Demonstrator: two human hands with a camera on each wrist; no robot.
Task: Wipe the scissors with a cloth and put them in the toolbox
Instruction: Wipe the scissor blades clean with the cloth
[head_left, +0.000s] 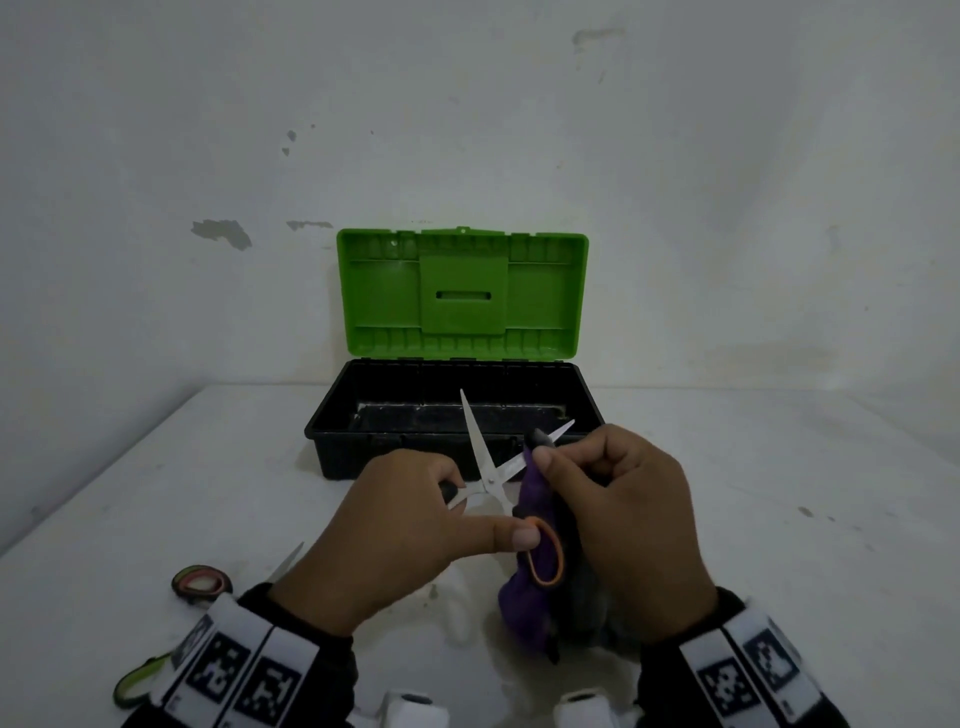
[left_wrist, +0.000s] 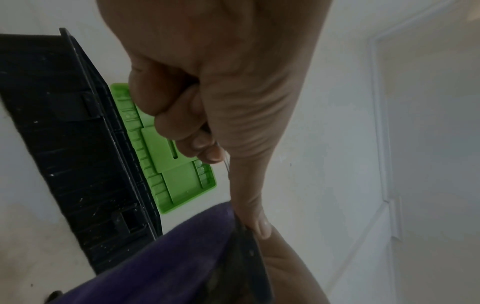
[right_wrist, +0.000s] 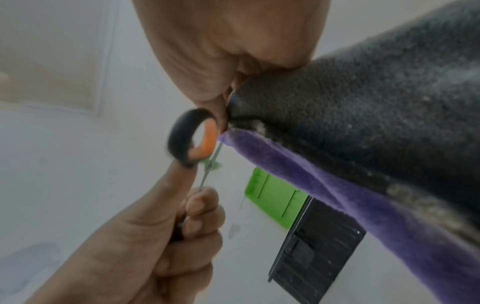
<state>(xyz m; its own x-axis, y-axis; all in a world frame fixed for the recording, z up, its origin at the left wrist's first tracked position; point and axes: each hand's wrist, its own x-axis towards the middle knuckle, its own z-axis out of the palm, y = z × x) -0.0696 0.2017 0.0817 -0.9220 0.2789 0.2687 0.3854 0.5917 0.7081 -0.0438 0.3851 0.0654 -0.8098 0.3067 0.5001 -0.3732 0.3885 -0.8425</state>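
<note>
Scissors held open and wiped just in front of the open toolbox

The head view alone shows two more scissors (head_left: 202, 581) lying near left on the table (head_left: 779, 493). One pair of scissors (head_left: 488, 467), pale blades spread, black and orange loops, is gripped by the left hand (head_left: 384, 540); the right hand (head_left: 634, 519) pinches one purple-and-grey cloth (head_left: 540, 587) on one blade. One toolbox (head_left: 452, 415), black with green lid raised, stands just beyond.

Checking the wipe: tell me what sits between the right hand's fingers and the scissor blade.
The cloth: in the head view the right hand pinches its folded purple-and-grey fabric around one blade of the open scissors.
</note>
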